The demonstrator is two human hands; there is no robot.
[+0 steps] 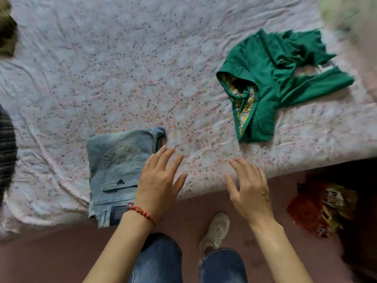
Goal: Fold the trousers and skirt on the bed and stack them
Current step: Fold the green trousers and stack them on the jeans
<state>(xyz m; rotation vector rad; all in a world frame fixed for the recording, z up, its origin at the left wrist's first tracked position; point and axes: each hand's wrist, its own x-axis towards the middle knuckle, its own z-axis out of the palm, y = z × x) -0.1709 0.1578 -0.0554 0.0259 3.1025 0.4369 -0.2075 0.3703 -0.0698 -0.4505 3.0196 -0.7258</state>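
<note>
Folded light-blue denim trousers (116, 170) lie at the near edge of the bed, back pocket up, their lower end hanging slightly over the edge. My left hand (161, 180), with a red bead bracelet on the wrist, hovers open at the trousers' right side and holds nothing. My right hand (248, 186) is open over the bed's edge, fingers spread, empty. A crumpled green garment (271, 82) with a yellow patterned lining lies unfolded at the far right of the bed, well apart from both hands.
The bed (122, 78) has a pale floral sheet. Dark cloth (6, 152) lies at the left edge, and a pale green item (350, 13) sits at the top right. A red patterned cloth (320, 207) lies on the floor at the right. My legs and shoe (216, 229) are below.
</note>
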